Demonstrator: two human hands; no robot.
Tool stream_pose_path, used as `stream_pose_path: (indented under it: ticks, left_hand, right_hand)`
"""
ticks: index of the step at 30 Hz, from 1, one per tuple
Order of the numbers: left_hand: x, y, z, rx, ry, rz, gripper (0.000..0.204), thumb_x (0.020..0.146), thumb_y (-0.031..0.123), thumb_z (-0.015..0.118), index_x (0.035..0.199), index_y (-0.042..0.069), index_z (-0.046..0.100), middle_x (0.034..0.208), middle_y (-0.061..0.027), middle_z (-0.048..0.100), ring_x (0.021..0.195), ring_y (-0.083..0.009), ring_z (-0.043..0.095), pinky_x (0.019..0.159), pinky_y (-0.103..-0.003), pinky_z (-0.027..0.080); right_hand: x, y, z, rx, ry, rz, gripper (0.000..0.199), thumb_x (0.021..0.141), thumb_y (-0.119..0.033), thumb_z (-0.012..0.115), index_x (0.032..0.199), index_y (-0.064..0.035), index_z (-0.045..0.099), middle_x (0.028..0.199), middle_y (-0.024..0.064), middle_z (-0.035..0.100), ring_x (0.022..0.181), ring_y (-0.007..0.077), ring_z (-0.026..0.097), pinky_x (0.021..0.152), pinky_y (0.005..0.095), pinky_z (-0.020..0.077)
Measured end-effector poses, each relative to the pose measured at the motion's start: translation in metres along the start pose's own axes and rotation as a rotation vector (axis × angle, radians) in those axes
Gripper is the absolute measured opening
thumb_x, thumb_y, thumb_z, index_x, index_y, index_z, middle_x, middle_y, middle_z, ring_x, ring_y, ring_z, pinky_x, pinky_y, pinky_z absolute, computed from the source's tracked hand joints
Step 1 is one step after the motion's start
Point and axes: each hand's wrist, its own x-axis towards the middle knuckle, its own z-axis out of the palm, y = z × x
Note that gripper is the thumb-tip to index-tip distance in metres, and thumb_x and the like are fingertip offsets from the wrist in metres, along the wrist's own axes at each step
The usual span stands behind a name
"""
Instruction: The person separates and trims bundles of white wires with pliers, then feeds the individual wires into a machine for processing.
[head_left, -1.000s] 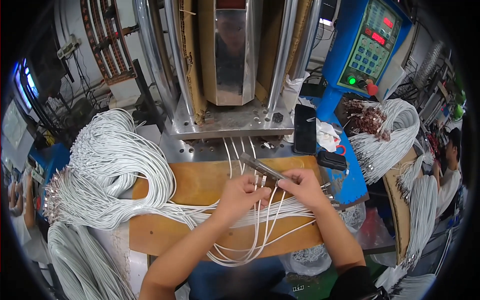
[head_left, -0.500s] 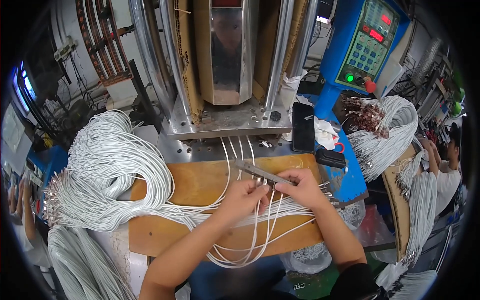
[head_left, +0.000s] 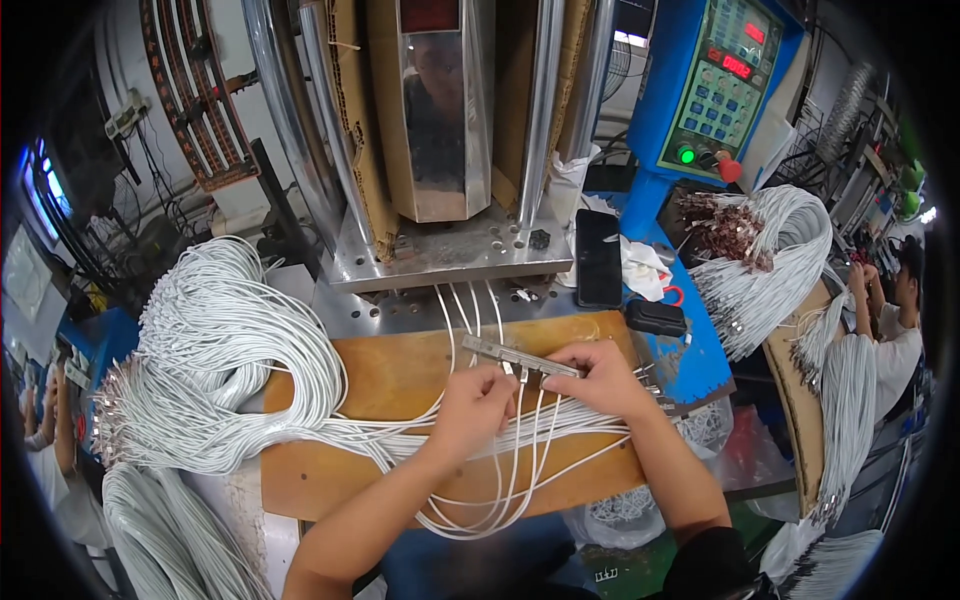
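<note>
Hands (head_left: 602, 380) at grey metal bar (head_left: 520, 356)

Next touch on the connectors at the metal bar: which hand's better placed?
Probably the left. The left hand is close beside the connectors, while the right hand grips the right end of the metal bar and would likely have to release it first.

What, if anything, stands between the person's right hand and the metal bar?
Nothing visible: the right hand holds the metal bar at its right end. White cables run toward the person from its near edge.
</note>
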Motion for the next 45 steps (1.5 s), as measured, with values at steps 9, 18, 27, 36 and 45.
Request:
stream_pose_path:
  ticks: [9,18,27,36,45]
  left_hand:
    - [0.003,0.007,-0.016,0.017,-0.112,-0.083,0.019,0.093,0.009,0.054,0.078,0.000,0.061,0.060,-0.0047,0.056,0.045,-0.0107,0.049,0.040,-0.025,0.038]
    - [0.006,-0.002,-0.007,-0.044,-0.080,-0.019,0.018,0.097,0.014,0.054,0.095,-0.002,0.063,0.072,-0.0053,0.061,0.057,-0.0116,0.056,0.050,-0.025,0.046]
    - [0.010,0.010,-0.076,0.145,-0.057,0.155,0.035,0.093,0.011,0.062,0.125,-0.001,0.054,0.111,-0.0096,0.062,0.099,-0.0169,0.061,0.087,-0.032,0.052]
    - [0.094,0.022,-0.055,-0.404,-0.120,-0.111,0.037,0.094,0.006,0.056,0.130,0.003,0.050,0.105,-0.0124,0.064,0.101,-0.0234,0.064,0.088,-0.036,0.054]
    - [0.080,0.027,-0.081,-0.553,-0.246,-0.157,0.031,0.101,0.016,0.049,0.128,0.003,0.054,0.091,-0.0086,0.064,0.084,-0.0248,0.069,0.079,-0.039,0.056]
  right_hand:
    - [0.002,0.016,-0.002,0.253,-0.080,0.075,0.025,0.081,-0.004,0.077,0.103,0.0040,0.070,0.088,0.0037,0.071,0.080,0.0066,0.063,0.071,0.0219,0.0512]
    - [0.000,0.012,-0.001,0.165,-0.018,0.031,0.022,0.082,-0.010,0.077,0.099,0.0028,0.072,0.080,0.0036,0.070,0.071,0.0055,0.059,0.062,0.0243,0.0474]
    - [-0.013,-0.038,-0.049,-0.599,-0.027,0.089,0.025,0.085,-0.023,0.069,0.090,0.0017,0.071,0.074,0.0147,0.068,0.060,0.0231,0.064,0.059,0.0359,0.0494]
    - [0.174,0.014,-0.015,-0.974,0.232,-0.339,0.027,0.091,-0.023,0.057,0.108,-0.0030,0.064,0.111,0.0207,0.065,0.106,0.0388,0.060,0.091,0.0455,0.0464]
    - [0.223,0.068,-0.020,-0.737,0.232,-0.373,0.031,0.092,-0.023,0.057,0.115,-0.0037,0.062,0.120,0.0186,0.062,0.112,0.0345,0.058,0.098,0.0434,0.0435]
